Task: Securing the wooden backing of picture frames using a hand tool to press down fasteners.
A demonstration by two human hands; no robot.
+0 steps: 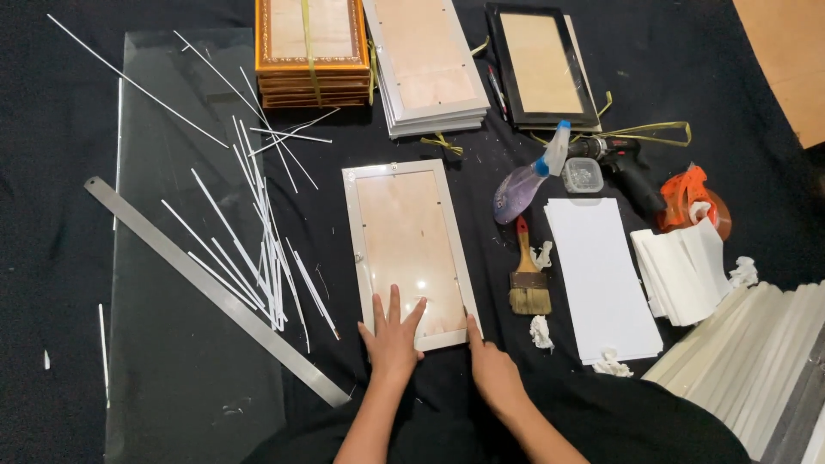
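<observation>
A silver picture frame [407,243] lies face down on the black cloth, its brown backing showing under a pane of glass. My left hand [393,337] rests flat on the frame's near end with the fingers spread. At the near right corner of the frame my right hand [491,367] touches the edge with its fingers, holding nothing.
A large glass sheet [168,378], a steel ruler [215,292] and several thin glass strips [262,249] lie to the left. Stacks of frames [311,51] stand at the back. To the right lie a brush [528,279], spray bottle [526,182], drill [627,167], white boards [601,279] and tape dispenser [694,198].
</observation>
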